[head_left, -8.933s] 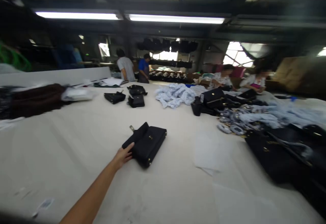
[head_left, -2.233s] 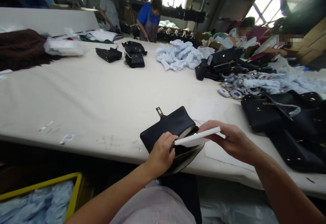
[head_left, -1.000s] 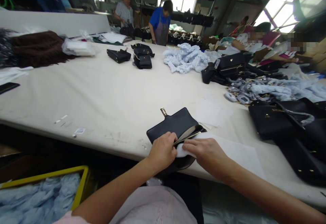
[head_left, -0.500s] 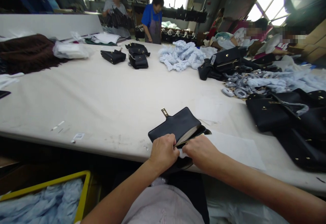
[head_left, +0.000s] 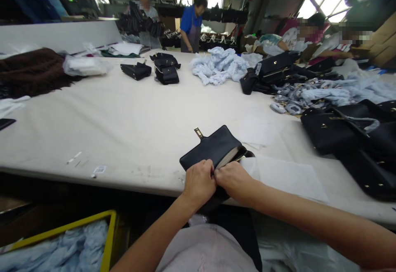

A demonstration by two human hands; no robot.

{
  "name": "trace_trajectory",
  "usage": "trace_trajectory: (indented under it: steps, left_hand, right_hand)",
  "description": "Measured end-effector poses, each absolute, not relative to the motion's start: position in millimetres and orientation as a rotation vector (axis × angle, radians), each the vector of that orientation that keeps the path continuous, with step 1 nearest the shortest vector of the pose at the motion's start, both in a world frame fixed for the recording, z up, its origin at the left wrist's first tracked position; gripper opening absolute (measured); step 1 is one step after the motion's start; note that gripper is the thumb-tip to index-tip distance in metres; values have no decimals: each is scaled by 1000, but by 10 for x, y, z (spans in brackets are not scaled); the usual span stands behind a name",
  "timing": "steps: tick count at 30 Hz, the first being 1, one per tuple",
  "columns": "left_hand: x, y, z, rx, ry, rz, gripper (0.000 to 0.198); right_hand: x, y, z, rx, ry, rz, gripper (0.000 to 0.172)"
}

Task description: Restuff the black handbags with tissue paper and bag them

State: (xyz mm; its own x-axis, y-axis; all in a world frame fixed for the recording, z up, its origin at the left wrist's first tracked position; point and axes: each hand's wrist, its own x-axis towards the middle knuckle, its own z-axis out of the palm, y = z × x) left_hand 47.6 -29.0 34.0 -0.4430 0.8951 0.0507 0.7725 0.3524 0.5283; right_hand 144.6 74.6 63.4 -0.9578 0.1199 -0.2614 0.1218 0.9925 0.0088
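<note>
The bag sits right at the near edge of the table, flap open and facing away, gold clasp sticking up at the far tip. Both hands are on its near side, knuckles touching.

The left hand is curled tight over the bag's near rim and grips it. The fingertips wrap out of sight, so how deep they go is anyone's guess. The right hand is bent too, fingers tucked down at the bag's mouth. The tips are completely hidden, so I honestly can't tell if it's pinching anything or just pressing. The hands also cover the bag's lower part, which hangs past the table edge into shadow.

A white sheet lies just right of the bag, its left end disappearing behind the right hand. More black bags are piled further right, cut off by the frame. Bottom left there's a yellow bin with pale blue tissue, only partly in shot. People at the far end are too small and blurry to make out much.
</note>
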Motion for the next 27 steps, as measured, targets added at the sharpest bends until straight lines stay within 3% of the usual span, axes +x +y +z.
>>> trace_trajectory:
  steps: [2, 6, 8, 16, 22, 27]
  left_hand:
    - [462, -311, 306, 1473, 2366, 785, 12]
    - [399, -361, 240, 1449, 2415, 931, 8]
    - [342, -371, 224, 1418, 2366, 979, 8]
    - [413, -325, 189, 1341, 2138, 1082, 18]
    - [518, -345, 160, 1449, 2184, 1152, 19]
    - [409, -314, 182, 1578, 2274, 1107, 21]
  right_hand:
    - [1555, 857, 647, 239, 2863, -195, 10]
    - [1821, 1085, 779, 429, 2921, -503, 23]
    - [1892, 1116, 820, 409, 2973, -444, 15]
    - [1681, 1103, 783, 322, 2867, -328, 24]
    - [1630, 1218, 707, 126, 2683, -363, 12]
    - [1655, 1222, 578, 277, 2874, -261, 20]
